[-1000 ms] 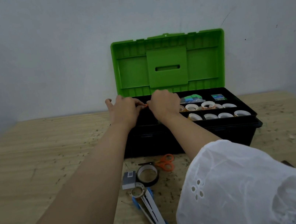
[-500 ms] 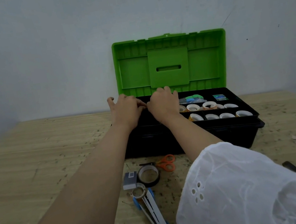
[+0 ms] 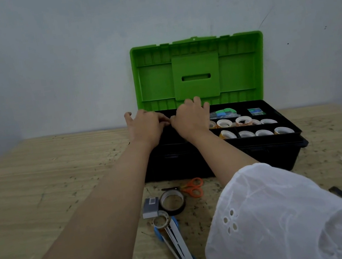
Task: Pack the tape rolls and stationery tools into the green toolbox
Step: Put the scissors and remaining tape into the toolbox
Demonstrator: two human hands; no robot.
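The green toolbox (image 3: 198, 69) stands open against the wall, its black base (image 3: 259, 153) holding a tray with several small tape rolls (image 3: 224, 123) on the right. My left hand (image 3: 146, 127) and my right hand (image 3: 191, 119) sit side by side over the tray's left part, backs up, fingers bent down into it and thumbs nearly touching. What lies under the fingers is hidden. On the table in front lie a black tape roll (image 3: 172, 202), orange scissors (image 3: 193, 187), a small grey box (image 3: 150, 207), a small clear roll (image 3: 160, 220) and a blue-and-white tool (image 3: 180, 251).
The wooden table (image 3: 41, 194) stretches wide to the left of the toolbox. Two dark slim objects (image 3: 341, 193) lie at the right, partly behind my white sleeve (image 3: 290, 211). A green-and-blue item (image 3: 225, 112) and a small packet (image 3: 256, 111) rest in the tray's back compartments.
A small orange bit seen between my thumbs a second ago is no longer visible. Both hands have shifted slightly away from me over the tray, fingers spreading a little.
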